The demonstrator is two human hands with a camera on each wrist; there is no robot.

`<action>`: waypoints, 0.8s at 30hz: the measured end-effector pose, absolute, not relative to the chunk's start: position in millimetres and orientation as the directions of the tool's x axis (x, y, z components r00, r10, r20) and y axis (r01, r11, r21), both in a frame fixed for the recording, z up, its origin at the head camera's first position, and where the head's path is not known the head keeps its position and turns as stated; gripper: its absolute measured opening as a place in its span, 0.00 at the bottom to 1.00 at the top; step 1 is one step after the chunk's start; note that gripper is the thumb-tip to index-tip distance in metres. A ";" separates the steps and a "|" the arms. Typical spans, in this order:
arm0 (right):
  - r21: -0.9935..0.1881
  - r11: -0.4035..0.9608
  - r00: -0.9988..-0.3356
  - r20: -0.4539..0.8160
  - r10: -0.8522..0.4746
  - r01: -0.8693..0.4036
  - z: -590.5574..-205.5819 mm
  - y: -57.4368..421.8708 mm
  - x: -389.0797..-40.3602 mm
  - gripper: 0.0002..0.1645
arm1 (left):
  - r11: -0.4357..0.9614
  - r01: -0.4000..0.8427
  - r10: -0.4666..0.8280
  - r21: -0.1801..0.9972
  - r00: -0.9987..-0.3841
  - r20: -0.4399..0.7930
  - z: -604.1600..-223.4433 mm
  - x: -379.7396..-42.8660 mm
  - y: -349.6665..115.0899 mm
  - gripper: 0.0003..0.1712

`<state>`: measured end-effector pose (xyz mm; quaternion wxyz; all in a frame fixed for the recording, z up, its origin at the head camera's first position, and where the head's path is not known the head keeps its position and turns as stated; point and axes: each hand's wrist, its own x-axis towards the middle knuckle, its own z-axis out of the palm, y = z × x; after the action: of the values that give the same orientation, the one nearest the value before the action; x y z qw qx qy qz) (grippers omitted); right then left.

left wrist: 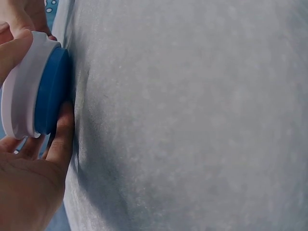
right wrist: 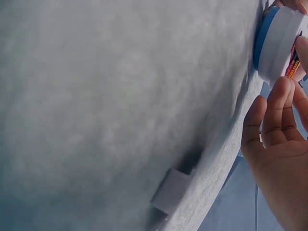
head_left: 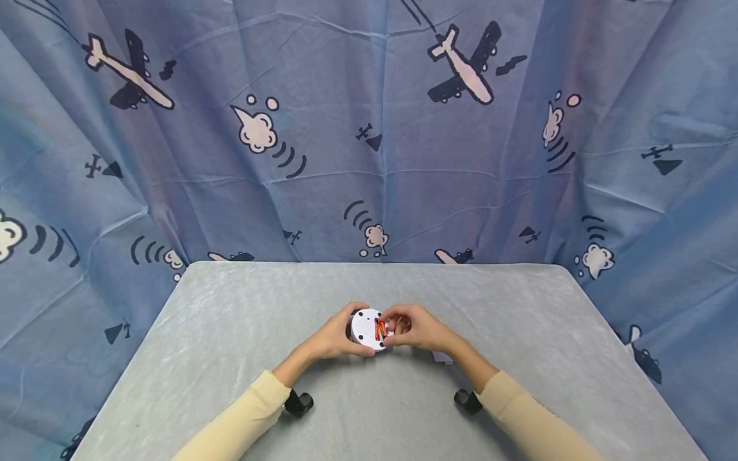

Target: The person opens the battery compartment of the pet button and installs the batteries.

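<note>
The left hand (head_left: 334, 335) was clamped round the side of a round white device (head_left: 364, 328), its thumb along the near edge and its fingers at the far one. Opposite, the right hand (head_left: 419, 326) was curled in, a finger and thumb pinching the right battery (head_left: 383, 329) by its ends. The two hands were close together, with the device between them.

Nearest the viewer, cream sleeves (head_left: 236, 419) reached in from below, with a black fitting (head_left: 300, 404) at the left wrist and a similar one at the right. Partly hidden by the right wrist, a small pale piece (head_left: 442, 357) lay on the table (head_left: 230, 320).

The device was at the middle of the table, its perforated face turned up, dark round feet set near the rim. Toward the right hand, that face had an open battery compartment (head_left: 375, 320). In it, side by side, were the left battery (head_left: 377, 330) and the right one, both red, the latter leaning slightly; how fully either was seated could not be told. A blue part (left wrist: 52, 91) faced the tabletop; whether it touched was unclear.

Beyond the table's straight far edge hung a blue curtain (head_left: 323, 83) printed with aeroplanes and clouds.
</note>
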<state>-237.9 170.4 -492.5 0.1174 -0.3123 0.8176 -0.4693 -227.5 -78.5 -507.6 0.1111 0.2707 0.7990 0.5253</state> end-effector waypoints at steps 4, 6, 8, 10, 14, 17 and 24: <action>-0.840 0.367 -0.781 0.101 -0.616 -0.398 -481.4 167.2 -230.9 0.22 | 0.308 0.329 0.552 0.893 -0.826 0.114 -504.7 -226.3 -78.2 0.49; -0.839 0.368 -0.782 0.105 -0.615 -0.402 -480.2 166.5 -229.2 0.22 | 0.312 0.330 0.554 0.891 -0.825 0.112 -503.6 -225.6 -78.6 0.49; -0.838 0.372 -0.784 0.103 -0.612 -0.400 -484.8 167.7 -231.2 0.23 | 0.313 0.335 0.558 0.888 -0.822 0.114 -503.6 -225.5 -79.1 0.49; -0.834 0.374 -0.783 0.106 -0.612 -0.405 -491.7 169.8 -234.5 0.24 | 0.315 0.345 0.562 0.884 -0.818 0.118 -503.9 -225.7 -79.5 0.49; -0.830 0.378 -0.780 0.104 -0.618 -0.410 -496.0 172.3 -237.3 0.23 | 0.315 0.344 0.563 0.885 -0.818 0.117 -505.0 -226.4 -79.5 0.49; -0.830 0.374 -0.775 0.104 -0.624 -0.413 -496.0 173.7 -238.0 0.23 | 0.311 0.324 0.557 0.893 -0.824 0.105 -505.4 -227.0 -78.9 0.49; -0.832 0.385 -0.780 0.089 -0.620 -0.400 -492.1 171.9 -239.8 0.22 | 0.309 0.321 0.549 0.895 -0.829 0.108 -505.4 -227.3 -78.7 0.49</action>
<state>-239.8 171.9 -492.1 0.1190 -0.3096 0.8235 -0.4602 -227.3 -78.7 -505.4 0.1093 0.2713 0.8015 0.5215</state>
